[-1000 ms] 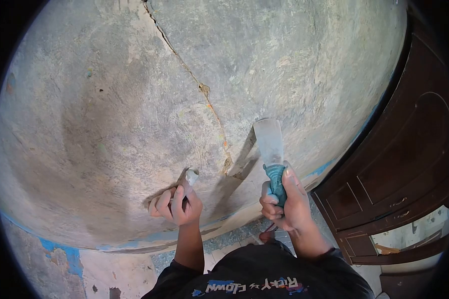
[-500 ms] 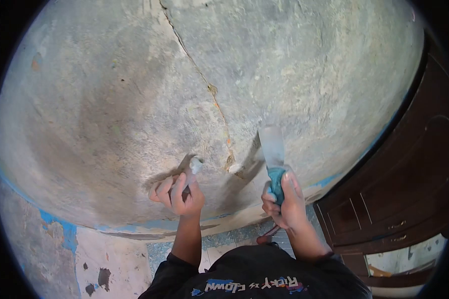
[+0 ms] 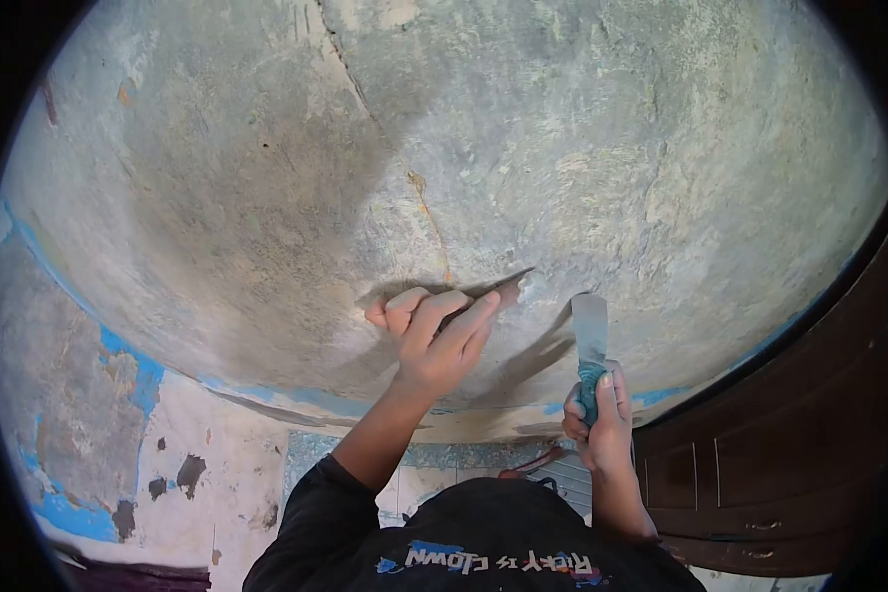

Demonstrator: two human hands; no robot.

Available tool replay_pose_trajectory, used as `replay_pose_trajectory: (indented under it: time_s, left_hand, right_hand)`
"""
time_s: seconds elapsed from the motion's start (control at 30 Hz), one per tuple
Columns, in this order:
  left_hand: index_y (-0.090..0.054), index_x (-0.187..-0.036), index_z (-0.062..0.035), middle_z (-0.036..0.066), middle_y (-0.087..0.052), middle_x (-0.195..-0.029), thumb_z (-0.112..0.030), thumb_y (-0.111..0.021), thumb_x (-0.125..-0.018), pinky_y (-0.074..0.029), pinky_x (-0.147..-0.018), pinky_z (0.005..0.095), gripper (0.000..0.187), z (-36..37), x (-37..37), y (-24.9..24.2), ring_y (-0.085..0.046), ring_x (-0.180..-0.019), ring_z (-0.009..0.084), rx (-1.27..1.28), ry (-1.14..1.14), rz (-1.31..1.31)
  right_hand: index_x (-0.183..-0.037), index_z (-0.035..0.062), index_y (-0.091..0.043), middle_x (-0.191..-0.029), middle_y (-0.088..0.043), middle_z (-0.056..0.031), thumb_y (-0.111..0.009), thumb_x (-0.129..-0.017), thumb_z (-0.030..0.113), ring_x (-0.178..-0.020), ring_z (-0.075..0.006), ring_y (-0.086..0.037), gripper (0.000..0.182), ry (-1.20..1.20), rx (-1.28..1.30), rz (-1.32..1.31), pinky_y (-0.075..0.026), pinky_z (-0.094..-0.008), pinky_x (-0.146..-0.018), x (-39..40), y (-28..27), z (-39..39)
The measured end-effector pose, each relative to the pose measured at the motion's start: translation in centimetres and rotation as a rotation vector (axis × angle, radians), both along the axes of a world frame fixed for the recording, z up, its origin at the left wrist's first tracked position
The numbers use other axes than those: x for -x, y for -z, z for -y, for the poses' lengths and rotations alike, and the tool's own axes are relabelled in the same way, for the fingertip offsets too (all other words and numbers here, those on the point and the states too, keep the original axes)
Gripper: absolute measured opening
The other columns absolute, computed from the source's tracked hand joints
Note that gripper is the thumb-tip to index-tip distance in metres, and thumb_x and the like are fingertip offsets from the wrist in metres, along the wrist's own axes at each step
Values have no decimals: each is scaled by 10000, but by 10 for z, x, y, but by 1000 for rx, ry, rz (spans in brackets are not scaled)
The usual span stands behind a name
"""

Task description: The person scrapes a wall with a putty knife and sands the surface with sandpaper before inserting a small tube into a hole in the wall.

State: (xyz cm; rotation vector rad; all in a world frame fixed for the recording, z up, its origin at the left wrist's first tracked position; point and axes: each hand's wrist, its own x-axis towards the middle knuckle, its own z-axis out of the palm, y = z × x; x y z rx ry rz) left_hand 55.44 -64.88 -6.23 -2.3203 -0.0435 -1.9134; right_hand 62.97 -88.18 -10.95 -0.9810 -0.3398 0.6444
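Observation:
My left hand (image 3: 434, 340) is closed by the wall, its fingers bent around a small brownish piece (image 3: 506, 294) whose kind I cannot make out. A pale lump of putty (image 3: 532, 286) sits on that piece's far end, close to the wall surface. In my right hand (image 3: 602, 414) is a putty knife (image 3: 590, 331), gripped by its teal handle with the blade pointing up. The blade casts a shadow on the wall just left of it. A thin crack (image 3: 431, 219) runs down the wall, and its lower end is hidden behind my left hand.
The grey, worn wall (image 3: 612, 197) fills most of the view. Blue paint remnants (image 3: 335, 401) line its lower edge. Dark brown wooden furniture (image 3: 760, 444) with drawers stands at the right. Patchy peeling plaster (image 3: 207, 464) shows at the lower left.
My left hand has moved right and up, across the crack's lower end, with the putty-tipped piece. My right hand has shifted right and slightly down with the putty knife. The view has shifted slightly.

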Motion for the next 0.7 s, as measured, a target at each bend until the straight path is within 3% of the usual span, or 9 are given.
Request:
replay_pose_trajectory:
  time_s: [0.17, 0.3, 0.4, 0.43, 0.53, 0.7]
  left_hand:
    - [-785, -979, -190, -54, -590, -954, -85, -844, -680, -328, -862, 358, 322, -1, -3, -7, -477, -938, 199, 101, -83, 168]
    - [-786, -998, -183, -56, -580, -932, -83, -850, -704, -317, -859, 374, 318, 15, -3, 6, -492, -910, 191, 105, -20, -35]
    - [-785, -1012, -192, -53, -576, -919, -82, -855, -704, -319, -855, 374, 335, 23, -9, 7, -491, -901, 194, 45, -73, -30]
    - [-794, -1000, -176, -34, -609, -952, 10, -783, -656, -345, -885, 379, 391, 19, -9, 9, -486, -916, 217, 56, -96, 15]
    - [-790, -1021, -169, -34, -619, -953, 30, -793, -645, -348, -881, 373, 425, 17, -17, -1, -497, -919, 214, 130, -119, 269]
    - [-789, -982, -187, -35, -619, -923, -35, -856, -694, -348, -821, 371, 333, 35, -20, -7, -494, -927, 212, 41, -29, 18]
  right_hand:
    - [-1165, 103, -495, -719, -540, -44, -423, -1097, 328, -496, -58, -393, 245, -17, 29, -21, -316, -214, -449, -10, 10, 10]
    - [-1161, 106, -498, -716, -541, -39, -426, -1095, 318, -484, -59, -386, 234, -27, 45, 19, -314, -215, -442, -22, 21, 25]
    - [-1153, 110, -497, -708, -534, -34, -426, -1095, 314, -479, -61, -384, 224, -31, 57, -9, -309, -219, -435, -30, 30, 33]
    - [-1150, 111, -497, -705, -530, -32, -427, -1095, 315, -477, -62, -383, 222, -32, 68, -15, -308, -220, -432, -32, 34, 36]
    - [-1143, 114, -495, -694, -517, -29, -429, -1094, 315, -474, -64, -384, 216, -42, 94, -48, -307, -223, -429, -30, 45, 43]
    - [-1160, 114, -494, -693, -511, -32, -433, -1093, 312, -474, -69, -394, 217, -67, 114, -49, -311, -230, -428, -34, 35, 54]
